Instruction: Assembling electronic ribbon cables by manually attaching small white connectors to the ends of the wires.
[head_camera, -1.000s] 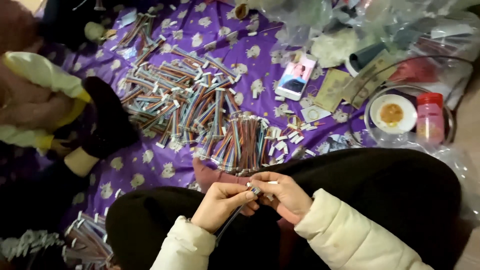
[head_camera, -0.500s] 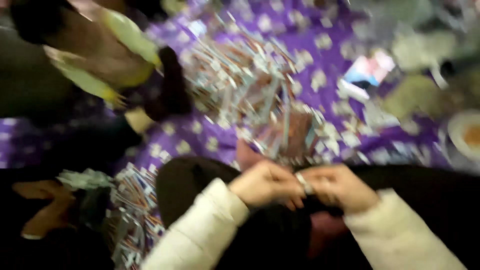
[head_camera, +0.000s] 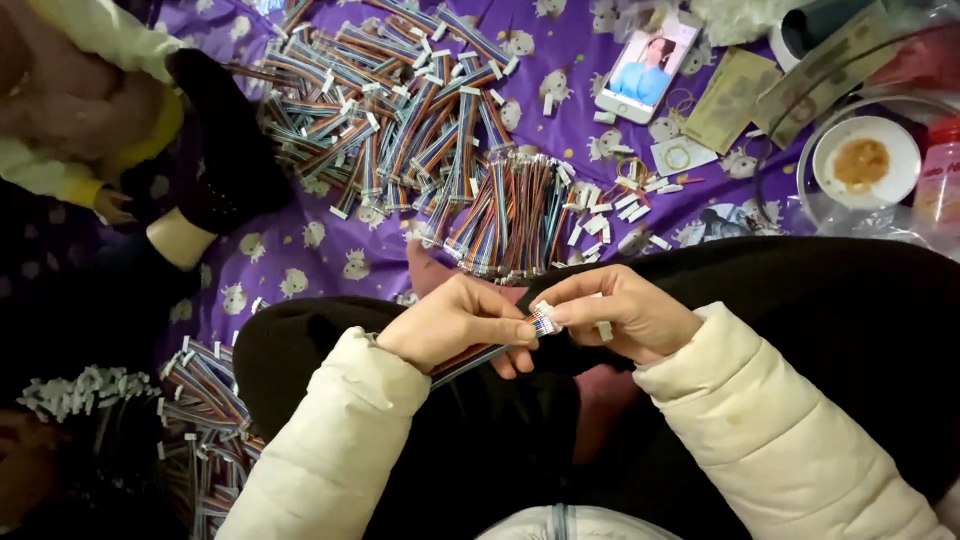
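Purple patterned cloth (head_camera: 330, 255) under heaped ribbon cables (head_camera: 420, 130), phone (head_camera: 645, 68) beside

At frame centre, the left hand (head_camera: 455, 325) pinches a multicoloured ribbon cable (head_camera: 470, 360) while the right hand (head_camera: 625, 315) grips its white connector (head_camera: 544, 318). Above them a cable pile (head_camera: 420, 130) covers the purple cloth (head_camera: 300, 260); a phone (head_camera: 646, 68) lies upper right.

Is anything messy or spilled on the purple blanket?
Yes. Small white connectors lie scattered loose beside the heap of striped cable bundles. Nothing looks broken. The left hand and right hand pinch one cable's white end neatly.
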